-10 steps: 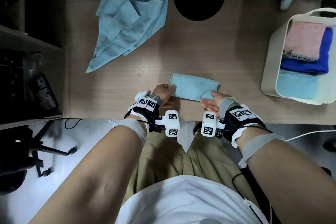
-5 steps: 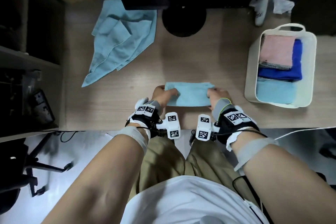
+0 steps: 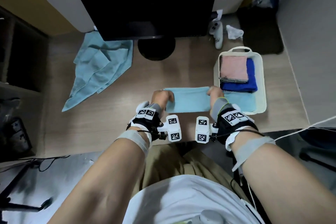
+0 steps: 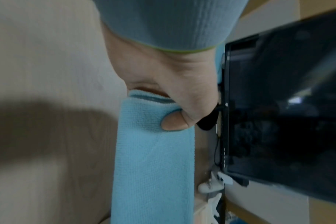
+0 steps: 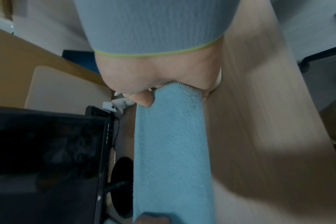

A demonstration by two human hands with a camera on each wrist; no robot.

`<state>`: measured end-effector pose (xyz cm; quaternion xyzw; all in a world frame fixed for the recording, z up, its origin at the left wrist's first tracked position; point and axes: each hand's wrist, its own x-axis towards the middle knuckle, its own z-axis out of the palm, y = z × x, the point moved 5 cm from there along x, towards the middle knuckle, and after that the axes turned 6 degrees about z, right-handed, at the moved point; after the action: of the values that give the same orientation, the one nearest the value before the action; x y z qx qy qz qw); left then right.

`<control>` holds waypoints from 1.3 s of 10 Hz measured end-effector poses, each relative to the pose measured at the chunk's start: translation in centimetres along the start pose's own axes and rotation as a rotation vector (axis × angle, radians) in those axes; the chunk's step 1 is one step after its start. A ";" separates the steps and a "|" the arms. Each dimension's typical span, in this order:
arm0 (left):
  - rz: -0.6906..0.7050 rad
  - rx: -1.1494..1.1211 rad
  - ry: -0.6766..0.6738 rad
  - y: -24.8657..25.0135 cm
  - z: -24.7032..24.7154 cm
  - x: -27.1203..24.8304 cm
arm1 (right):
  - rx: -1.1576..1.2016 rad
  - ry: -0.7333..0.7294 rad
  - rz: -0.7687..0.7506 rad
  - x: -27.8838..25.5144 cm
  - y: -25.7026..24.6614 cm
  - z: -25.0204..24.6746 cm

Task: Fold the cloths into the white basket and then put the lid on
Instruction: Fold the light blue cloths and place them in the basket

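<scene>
A folded light blue cloth (image 3: 189,99) is held stretched between both hands above the wooden desk, just left of the white basket (image 3: 261,85). My left hand (image 3: 161,96) grips its left end, thumb on top (image 4: 173,122). My right hand (image 3: 215,94) grips the right end (image 5: 175,94), over the basket's near left corner. The basket holds a pink cloth (image 3: 233,67), a dark blue cloth (image 3: 251,82) and a light blue cloth (image 3: 241,102). More unfolded light blue cloths (image 3: 101,67) lie at the desk's back left. A white lid-like panel (image 3: 65,9) leans behind the monitor.
A black monitor (image 3: 143,0) on a round stand (image 3: 156,49) fills the desk's back. A white controller (image 3: 217,34) and crumpled tissue (image 3: 234,32) lie behind the basket. Dark shelving (image 3: 20,63) stands at the left.
Both hands have lifted the folded cloth off the desk and carried it right toward the basket. The right hand now reaches the basket's near corner.
</scene>
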<state>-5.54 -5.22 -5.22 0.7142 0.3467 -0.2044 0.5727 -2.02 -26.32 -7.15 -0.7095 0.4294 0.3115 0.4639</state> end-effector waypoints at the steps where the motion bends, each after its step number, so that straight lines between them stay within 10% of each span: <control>1: -0.012 0.019 -0.072 0.9 2.6 0.4 | 0.097 0.106 0.116 0.0 0.9 -2.7; 4: 0.165 0.241 -0.226 4.0 13.2 2.2 | -0.055 0.427 -0.053 0.5 2.5 -13.6; 13: 0.455 1.219 0.027 3.4 22.6 2.6 | -0.534 0.323 -0.175 7.4 2.8 -20.4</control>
<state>1.06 -26.61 -10.61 0.9691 0.0158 -0.2292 0.0895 -0.42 -48.16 -6.74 -0.8807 0.3378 0.2553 0.2123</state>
